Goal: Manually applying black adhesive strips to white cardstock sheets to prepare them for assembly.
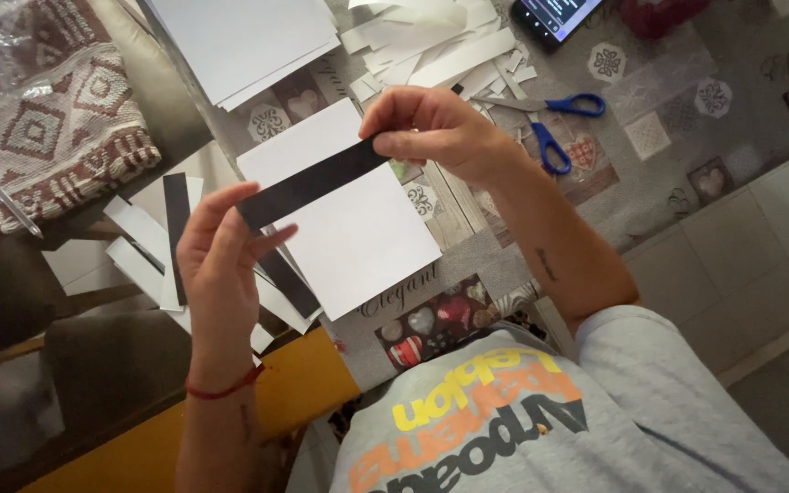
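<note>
Both hands are pinching the ends of a long black paper strip (312,183), left hand (221,251) and right hand (436,132) holding it taut above a white square paper sheet (358,228); aligning the strip likely needs steady grip.

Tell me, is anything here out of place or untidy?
Nothing looks damaged or spilled. Both hands, left hand and right hand, hold a black strip over a white sheet. Paper scraps lie loosely heaped near the scissors.

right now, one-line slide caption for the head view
Left hand and right hand hold a black paper strip above a white sheet.
</note>
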